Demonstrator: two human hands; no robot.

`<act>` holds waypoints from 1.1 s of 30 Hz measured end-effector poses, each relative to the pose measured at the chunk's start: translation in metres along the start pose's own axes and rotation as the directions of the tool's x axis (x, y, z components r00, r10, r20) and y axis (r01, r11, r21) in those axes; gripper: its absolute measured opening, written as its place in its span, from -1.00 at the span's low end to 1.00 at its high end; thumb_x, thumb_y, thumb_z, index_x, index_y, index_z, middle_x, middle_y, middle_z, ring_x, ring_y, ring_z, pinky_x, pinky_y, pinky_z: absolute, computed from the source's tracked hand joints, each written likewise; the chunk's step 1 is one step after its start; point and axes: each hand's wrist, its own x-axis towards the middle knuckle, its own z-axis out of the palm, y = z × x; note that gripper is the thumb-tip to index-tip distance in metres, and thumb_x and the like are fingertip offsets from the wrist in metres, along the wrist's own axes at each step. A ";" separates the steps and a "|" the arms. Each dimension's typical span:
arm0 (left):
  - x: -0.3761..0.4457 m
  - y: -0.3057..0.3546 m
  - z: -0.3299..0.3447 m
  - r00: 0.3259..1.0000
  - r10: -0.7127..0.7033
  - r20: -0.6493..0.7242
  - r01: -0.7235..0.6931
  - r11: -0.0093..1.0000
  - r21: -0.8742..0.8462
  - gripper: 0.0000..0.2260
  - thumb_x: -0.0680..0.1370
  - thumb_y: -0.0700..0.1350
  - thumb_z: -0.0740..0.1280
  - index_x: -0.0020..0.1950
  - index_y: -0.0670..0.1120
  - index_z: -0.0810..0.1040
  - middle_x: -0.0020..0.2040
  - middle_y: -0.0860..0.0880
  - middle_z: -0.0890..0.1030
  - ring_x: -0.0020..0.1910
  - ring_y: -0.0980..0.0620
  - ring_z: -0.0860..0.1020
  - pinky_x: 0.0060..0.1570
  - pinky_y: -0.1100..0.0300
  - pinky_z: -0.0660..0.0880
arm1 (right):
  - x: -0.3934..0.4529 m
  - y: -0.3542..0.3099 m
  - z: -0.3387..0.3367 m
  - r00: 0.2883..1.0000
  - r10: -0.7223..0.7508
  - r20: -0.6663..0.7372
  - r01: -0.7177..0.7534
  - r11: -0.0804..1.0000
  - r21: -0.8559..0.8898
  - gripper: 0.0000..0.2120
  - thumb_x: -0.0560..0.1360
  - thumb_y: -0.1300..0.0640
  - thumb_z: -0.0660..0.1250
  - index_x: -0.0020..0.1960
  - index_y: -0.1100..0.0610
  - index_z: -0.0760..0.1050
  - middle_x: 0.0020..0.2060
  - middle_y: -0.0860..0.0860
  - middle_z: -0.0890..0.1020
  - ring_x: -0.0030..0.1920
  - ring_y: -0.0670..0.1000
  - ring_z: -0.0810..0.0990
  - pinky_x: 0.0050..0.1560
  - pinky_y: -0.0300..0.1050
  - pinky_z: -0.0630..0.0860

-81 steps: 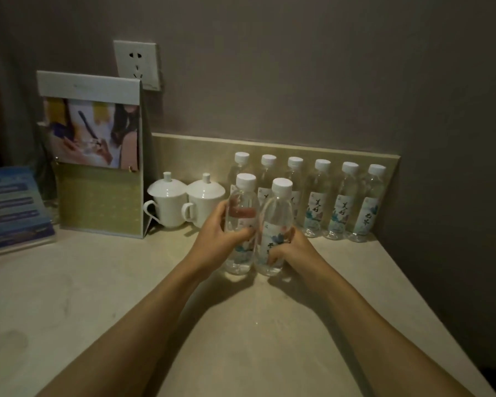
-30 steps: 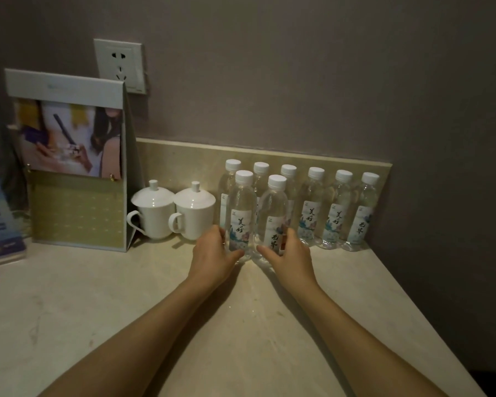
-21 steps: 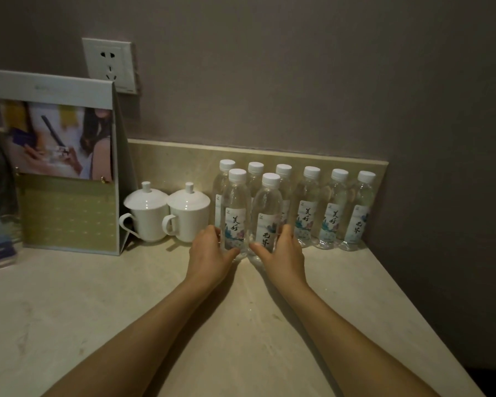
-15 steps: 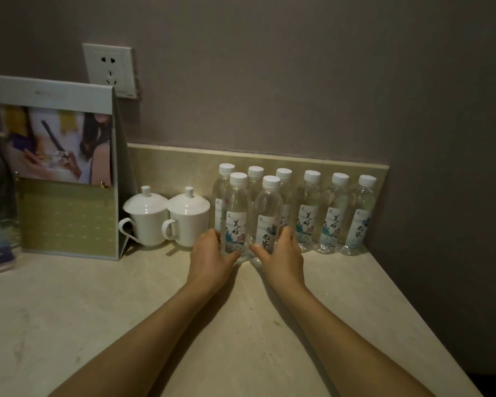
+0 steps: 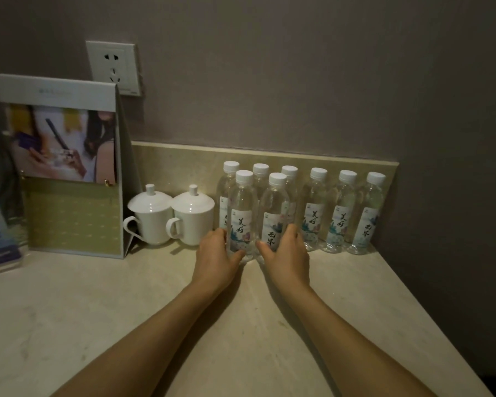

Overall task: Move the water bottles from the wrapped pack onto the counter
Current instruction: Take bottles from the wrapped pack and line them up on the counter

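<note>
While six bottles (image 5: 312, 209) line the far wall of the surface (image 5: 241, 325), two more stand just in front: the left hand (image 5: 216, 257) holds its grip closed on the left bottle (image 5: 242, 216), the right hand (image 5: 288, 256) on the right bottle (image 5: 273, 217). No wrapped pack shows, so what is left cannot be judged.

- Water bottles (image 5: 242, 216): clear, white caps; white labels, black script, teal and pink floral print.
- 2 lidded cups (image 5: 152, 214): plain white.
- Counter (image 5: 126, 310): cream, faintly mottled.
- Display stand (image 5: 69, 167): pale grey header, multicoloured photo, olive base with small light dots.
- Wall (image 5: 298, 67): grey-mauve.
- Socket (image 5: 113, 67): white.
</note>
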 end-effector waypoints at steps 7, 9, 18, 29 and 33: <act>0.002 -0.001 0.000 1.000 0.023 0.013 -0.023 1.000 0.016 -0.65 0.47 -0.09 0.47 0.23 -0.07 0.54 0.13 -0.04 0.57 0.07 0.04 0.56 0.08 0.14 0.58 | -0.001 0.001 -0.001 1.000 -0.015 0.012 0.015 1.000 0.005 -0.35 0.49 -0.11 0.39 0.45 0.09 0.21 0.36 0.07 0.44 0.29 0.10 0.49 0.15 0.00 0.54; 0.001 -0.001 0.000 0.999 0.028 0.017 -0.028 0.999 0.016 -0.63 0.48 -0.08 0.46 0.26 -0.07 0.53 0.15 -0.03 0.56 0.09 0.04 0.55 0.09 0.17 0.57 | 0.000 0.001 -0.002 0.999 -0.021 0.024 0.021 1.000 0.003 -0.34 0.49 -0.11 0.39 0.46 0.09 0.20 0.37 0.07 0.44 0.31 0.11 0.48 0.16 0.00 0.54; 0.002 0.003 -0.001 1.000 0.025 -0.001 -0.025 1.000 0.015 -0.65 0.50 0.01 0.44 0.24 -0.09 0.56 0.11 -0.04 0.60 0.05 0.02 0.58 0.09 0.05 0.60 | -0.001 -0.001 -0.007 0.998 -0.035 0.054 0.036 0.999 -0.015 -0.39 0.51 -0.09 0.37 0.42 0.11 0.21 0.34 0.08 0.46 0.29 0.10 0.49 0.13 -0.02 0.53; 0.000 0.004 -0.002 1.000 0.015 0.005 -0.015 1.000 0.006 -0.67 0.49 0.02 0.45 0.19 -0.08 0.55 0.10 -0.03 0.61 0.03 0.05 0.59 0.05 0.09 0.61 | -0.001 -0.005 -0.008 0.993 -0.029 0.114 0.039 0.995 -0.087 -0.33 0.56 -0.09 0.29 0.52 0.20 0.14 0.42 0.14 0.39 0.39 0.14 0.40 0.31 0.03 0.46; 0.000 0.006 -0.004 1.000 0.003 0.012 -0.003 1.000 0.000 -0.65 0.48 0.02 0.46 0.20 -0.10 0.56 0.10 -0.04 0.62 0.04 0.03 0.61 0.06 0.06 0.62 | 0.000 -0.012 -0.009 0.991 0.004 0.134 0.011 0.994 -0.109 -0.31 0.58 -0.07 0.28 0.53 0.25 0.11 0.43 0.18 0.37 0.40 0.18 0.38 0.33 0.06 0.43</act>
